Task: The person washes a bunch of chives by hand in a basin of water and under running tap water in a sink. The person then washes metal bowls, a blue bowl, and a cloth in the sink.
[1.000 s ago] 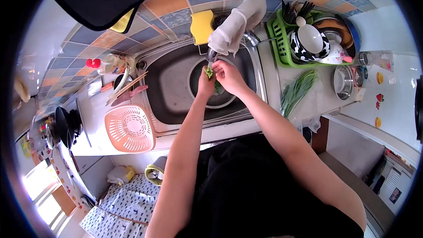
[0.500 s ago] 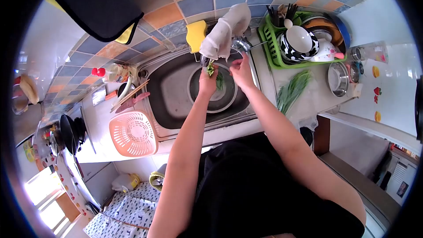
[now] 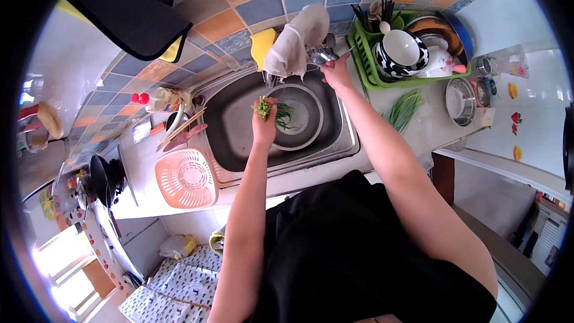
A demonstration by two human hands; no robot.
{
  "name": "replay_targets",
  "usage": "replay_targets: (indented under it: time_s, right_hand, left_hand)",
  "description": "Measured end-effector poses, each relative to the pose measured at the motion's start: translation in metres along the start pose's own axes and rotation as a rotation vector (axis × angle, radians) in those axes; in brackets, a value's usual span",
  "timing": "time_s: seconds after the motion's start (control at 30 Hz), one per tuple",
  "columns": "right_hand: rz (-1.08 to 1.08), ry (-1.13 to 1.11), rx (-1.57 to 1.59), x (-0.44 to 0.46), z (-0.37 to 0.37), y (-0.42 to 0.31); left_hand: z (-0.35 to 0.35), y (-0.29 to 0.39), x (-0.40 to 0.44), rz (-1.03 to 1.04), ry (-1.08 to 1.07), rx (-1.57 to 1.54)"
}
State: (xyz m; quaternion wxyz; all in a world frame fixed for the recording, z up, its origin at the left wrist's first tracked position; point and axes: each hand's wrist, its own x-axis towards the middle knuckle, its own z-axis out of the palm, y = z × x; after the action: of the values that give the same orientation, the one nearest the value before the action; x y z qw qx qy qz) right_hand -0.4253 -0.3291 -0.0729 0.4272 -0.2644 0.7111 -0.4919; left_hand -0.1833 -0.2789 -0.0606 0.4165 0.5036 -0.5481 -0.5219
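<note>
My left hand (image 3: 265, 121) is closed around a bunch of green vegetables (image 3: 262, 106) above the sink (image 3: 230, 116). Its leafy ends hang to the right over a round metal basin (image 3: 314, 121) in the sink. My right hand (image 3: 336, 73) is at the faucet's metal lever (image 3: 323, 55), its fingers bent against the handle. A pale cloth (image 3: 293, 45) is draped over the faucet, hiding most of the spout. More long green stalks (image 3: 405, 109) lie on the counter right of the sink.
A pink basket (image 3: 186, 177), chopsticks (image 3: 182, 127) and a knife with a pink handle (image 3: 185, 137) lie left of the sink. A green dish rack (image 3: 366, 63) with bowls stands at the back right, near a steel bowl (image 3: 460, 101). A yellow sponge (image 3: 262, 46) hangs behind the sink.
My left hand has moved down and left with the green bunch, away from the spout. My right hand has left the bunch and moved up and right to the faucet lever.
</note>
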Motion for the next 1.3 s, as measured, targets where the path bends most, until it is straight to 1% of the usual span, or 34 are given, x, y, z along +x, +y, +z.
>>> replay_targets:
  time_s: [0.03,0.13,0.2,0.23,0.27,0.37,0.47,0.53,0.6,0.67,0.7,0.73,0.8,0.83,0.93,1.03,1.13,1.2,1.27,1.3]
  right_hand:
    - [0.006,-0.012,-0.098,-0.001,-0.001,0.004]
    - [-0.037,-0.186,-0.159,-0.006,-0.013,0.017]
    - [-0.045,-0.323,-0.298,-0.019,-0.011,0.034]
    - [-0.068,-0.436,-0.305,-0.032,-0.008,0.033]
    - [-0.091,-0.550,-0.312,-0.046,-0.003,0.032]
    - [-0.271,-0.792,-0.306,-0.088,0.015,0.013]
    - [-0.546,-0.836,-0.373,-0.124,0.033,-0.027]
    - [-0.673,-0.814,-0.306,-0.141,0.043,-0.055]
    - [-0.767,-0.831,-0.241,-0.148,0.052,-0.065]
    - [-0.830,-0.878,-0.177,-0.144,0.064,-0.070]
    - [-0.812,-0.872,-0.129,-0.152,0.062,-0.080]
    - [-0.731,-0.904,-0.182,-0.154,0.062,-0.086]
    - [-0.565,-0.958,-0.291,-0.154,0.061,-0.092]
    - [-0.595,-0.934,-0.256,-0.153,0.064,-0.089]
    - [-0.594,-0.902,-0.179,-0.155,0.069,-0.087]
    - [-0.647,-0.880,-0.306,-0.151,0.071,-0.082]
    - [-0.884,-0.889,-0.345,-0.142,0.077,-0.078]
    - [-0.839,-0.823,-0.449,-0.145,0.079,-0.077]
    - [-0.843,-0.729,-0.669,-0.150,0.078,-0.081]
    - [-0.825,-0.701,-0.725,-0.154,0.078,-0.085]
  left_hand:
    - [-0.004,0.006,-0.003,0.006,-0.004,-0.015]
    - [-0.014,0.025,-0.010,0.039,-0.003,-0.043]
    - [-0.021,0.042,-0.017,0.026,0.009,-0.064]
    - [-0.024,0.049,-0.019,0.066,0.016,-0.080]
    - [-0.027,0.056,-0.020,0.055,0.024,-0.090]
    - [-0.034,0.085,-0.027,0.016,0.072,-0.126]
    - [-0.039,0.112,-0.033,0.048,0.085,-0.182]
    - [-0.039,0.128,-0.037,0.056,0.089,-0.215]
    - [-0.041,0.141,-0.040,0.056,0.089,-0.246]
    - [-0.042,0.163,-0.046,-0.008,0.095,-0.267]
    - [-0.040,0.177,-0.050,-0.025,0.096,-0.278]
    - [-0.040,0.184,-0.052,-0.041,0.096,-0.289]
    - [-0.042,0.185,-0.052,0.011,0.099,-0.317]
    - [-0.042,0.188,-0.052,0.021,0.102,-0.311]
    - [-0.045,0.188,-0.053,0.063,0.090,-0.279]
    - [-0.046,0.182,-0.054,0.072,0.075,-0.233]
    - [-0.046,0.175,-0.056,0.046,0.065,-0.149]
    - [-0.043,0.166,-0.056,0.034,0.072,-0.114]
    - [-0.043,0.161,-0.056,0.039,0.078,-0.083]
    - [-0.043,0.160,-0.057,0.049,0.080,-0.067]
